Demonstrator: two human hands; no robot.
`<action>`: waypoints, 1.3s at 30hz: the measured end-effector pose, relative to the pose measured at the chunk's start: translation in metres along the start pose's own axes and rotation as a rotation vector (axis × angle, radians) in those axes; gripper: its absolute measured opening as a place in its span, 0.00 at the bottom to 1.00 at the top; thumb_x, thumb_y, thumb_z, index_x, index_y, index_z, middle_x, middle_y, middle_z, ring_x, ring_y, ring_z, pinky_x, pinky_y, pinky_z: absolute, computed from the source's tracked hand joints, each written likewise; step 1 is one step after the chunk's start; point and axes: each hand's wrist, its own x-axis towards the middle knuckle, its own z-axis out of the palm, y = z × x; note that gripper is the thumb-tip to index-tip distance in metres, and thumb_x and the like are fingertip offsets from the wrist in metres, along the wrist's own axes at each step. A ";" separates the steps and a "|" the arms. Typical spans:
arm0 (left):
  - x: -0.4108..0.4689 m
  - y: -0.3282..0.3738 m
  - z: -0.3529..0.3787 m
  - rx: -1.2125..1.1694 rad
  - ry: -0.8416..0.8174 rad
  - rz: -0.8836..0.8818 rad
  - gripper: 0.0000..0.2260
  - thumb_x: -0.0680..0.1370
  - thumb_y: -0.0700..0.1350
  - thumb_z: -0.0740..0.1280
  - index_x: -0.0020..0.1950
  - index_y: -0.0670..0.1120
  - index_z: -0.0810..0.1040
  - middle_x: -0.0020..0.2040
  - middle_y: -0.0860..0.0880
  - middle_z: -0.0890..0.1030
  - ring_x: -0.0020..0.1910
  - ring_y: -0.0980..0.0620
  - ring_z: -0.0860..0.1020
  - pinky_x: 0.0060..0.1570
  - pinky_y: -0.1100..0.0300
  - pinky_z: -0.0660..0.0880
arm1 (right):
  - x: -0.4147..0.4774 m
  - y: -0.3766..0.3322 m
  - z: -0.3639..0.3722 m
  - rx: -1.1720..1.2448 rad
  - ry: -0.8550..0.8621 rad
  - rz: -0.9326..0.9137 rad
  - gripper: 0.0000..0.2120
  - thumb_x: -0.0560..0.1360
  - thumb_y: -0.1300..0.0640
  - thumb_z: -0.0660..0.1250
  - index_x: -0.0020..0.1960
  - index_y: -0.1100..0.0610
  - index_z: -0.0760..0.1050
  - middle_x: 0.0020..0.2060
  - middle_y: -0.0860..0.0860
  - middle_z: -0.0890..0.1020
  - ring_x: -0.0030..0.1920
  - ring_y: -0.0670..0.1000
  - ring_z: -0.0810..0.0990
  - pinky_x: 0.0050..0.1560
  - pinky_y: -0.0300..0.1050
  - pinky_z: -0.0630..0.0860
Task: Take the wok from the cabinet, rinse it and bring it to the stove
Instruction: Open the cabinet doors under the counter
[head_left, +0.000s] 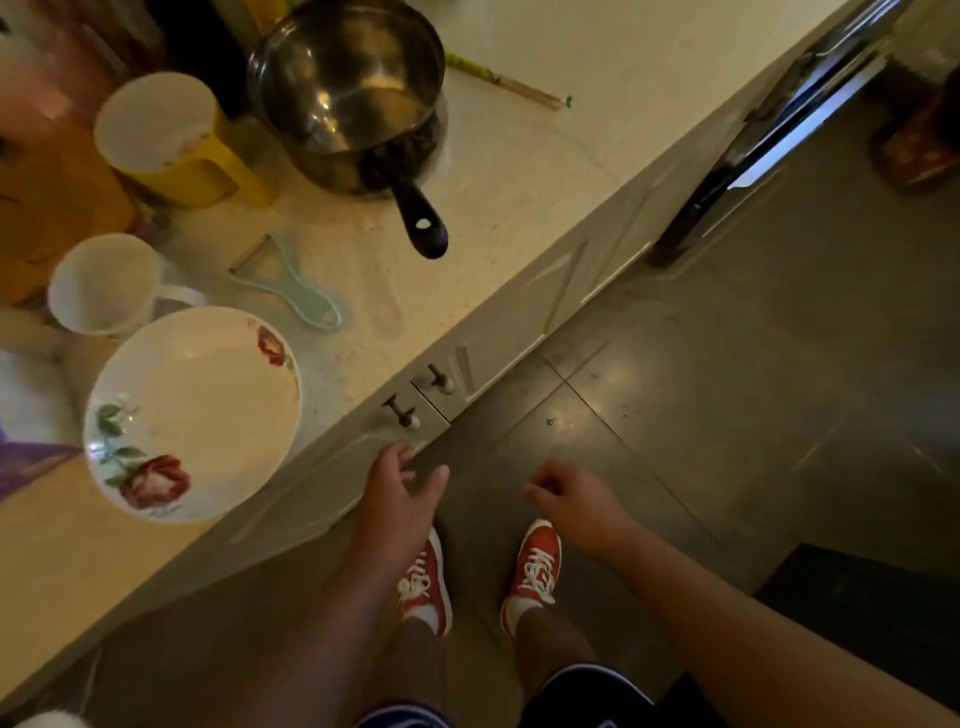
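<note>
Head view | left hand (400, 488) nearer, fingers spread, empty, just below cabinet door knob (405, 413) | right hand (576, 499) loosely curled, empty | wok hidden behind closed door.

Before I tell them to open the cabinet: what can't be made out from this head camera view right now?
- Wok: not visible; the white cabinet doors are closed, hiding the inside.
- Sink and stove: outside the frame.
- Items at the left edge beyond the yellow plastic jug: blurred and cut off.
- Left hand: whether it touches the door is unclear.
</note>
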 end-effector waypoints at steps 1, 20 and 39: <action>0.006 0.001 0.000 -0.028 0.003 0.005 0.25 0.76 0.58 0.67 0.71 0.56 0.65 0.68 0.50 0.73 0.58 0.57 0.73 0.37 0.68 0.67 | 0.014 -0.009 0.007 0.038 0.022 -0.034 0.11 0.80 0.49 0.63 0.60 0.51 0.75 0.48 0.47 0.79 0.47 0.43 0.78 0.42 0.35 0.72; 0.039 -0.022 0.005 -0.246 -0.171 0.164 0.17 0.72 0.68 0.58 0.61 0.75 0.65 0.64 0.67 0.71 0.61 0.74 0.69 0.48 0.75 0.69 | 0.094 -0.067 0.057 0.145 0.404 -0.436 0.08 0.78 0.55 0.66 0.56 0.54 0.75 0.48 0.43 0.76 0.52 0.46 0.75 0.53 0.45 0.76; 0.018 0.048 0.033 -0.105 -0.607 0.456 0.24 0.76 0.62 0.61 0.73 0.62 0.68 0.67 0.59 0.76 0.65 0.63 0.74 0.59 0.62 0.77 | 0.020 0.014 0.032 0.116 0.623 -0.116 0.26 0.63 0.38 0.68 0.57 0.49 0.72 0.51 0.44 0.73 0.52 0.44 0.72 0.55 0.47 0.76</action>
